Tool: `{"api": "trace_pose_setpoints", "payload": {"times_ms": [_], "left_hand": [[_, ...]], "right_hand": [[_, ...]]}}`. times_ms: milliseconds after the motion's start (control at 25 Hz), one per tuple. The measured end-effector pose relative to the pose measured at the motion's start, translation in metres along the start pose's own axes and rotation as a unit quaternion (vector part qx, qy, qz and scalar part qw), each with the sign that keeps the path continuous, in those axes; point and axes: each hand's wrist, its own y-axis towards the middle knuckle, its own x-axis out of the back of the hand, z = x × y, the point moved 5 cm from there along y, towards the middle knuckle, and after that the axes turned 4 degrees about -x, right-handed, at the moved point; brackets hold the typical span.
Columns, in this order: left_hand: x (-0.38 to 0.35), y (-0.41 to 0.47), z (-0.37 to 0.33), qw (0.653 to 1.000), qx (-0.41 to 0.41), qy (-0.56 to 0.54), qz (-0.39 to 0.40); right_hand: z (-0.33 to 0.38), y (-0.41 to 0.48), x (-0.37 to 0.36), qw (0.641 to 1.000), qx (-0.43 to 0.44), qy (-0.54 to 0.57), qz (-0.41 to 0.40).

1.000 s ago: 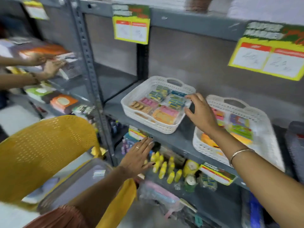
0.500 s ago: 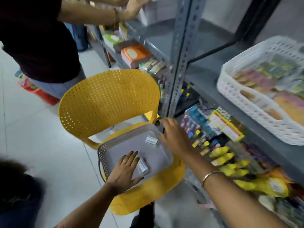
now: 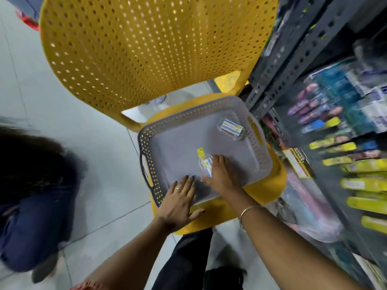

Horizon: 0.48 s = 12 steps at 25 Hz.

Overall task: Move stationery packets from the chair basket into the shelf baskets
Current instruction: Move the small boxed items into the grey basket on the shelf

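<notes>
Both of our hands are inside the grey basket (image 3: 161, 141) at its near edge. Our left hand (image 3: 178, 203) lies flat and spread, palm down, across the near left rim, fingers on the basket floor, thumb outside over the seat edge; it holds nothing. Our right hand (image 3: 223, 176) rests on the basket floor just beside it, fingers laid over the near stationery packet (image 3: 206, 166), which shows at the left of the fingers with a yellow tag (image 3: 200, 153) projecting from its far end; we cannot tell whether the fingers have closed around the packet or only press on it. A thin bangle (image 3: 247, 212) sits on our right wrist. The basket sits on the seat of the yellow perforated chair (image 3: 146, 49), with a slot handle at each short side. A second stationery packet (image 3: 232, 128) lies flat in the far right corner of the basket, well apart from the first. Beyond the basket rises the chair's curved back. To our right stands the grey metal shelf rack (image 3: 291, 59), its lower level filled with blurred hanging goods in yellow, blue and pink. To our left, on the tiled floor (image 3: 94, 132), another person (image 3: 31, 195) in dark blue trousers appears, blurred.
</notes>
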Motion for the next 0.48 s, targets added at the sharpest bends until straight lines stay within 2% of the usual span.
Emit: {"api": "trace_pose_setpoints", "payload": {"times_ms": [280, 480], "left_hand": [[-0.002, 0.002, 0.000, 1.000, -0.002, -0.017, -0.019], [-0.001, 0.001, -0.001, 1.000, 0.000, -0.004, -0.019]], "right_hand": [[0.002, 0.003, 0.005, 0.999, -0.016, -0.020, -0.039], [-0.006, 0.003, 0.018, 0.999, -0.015, 0.014, -0.050]]}}
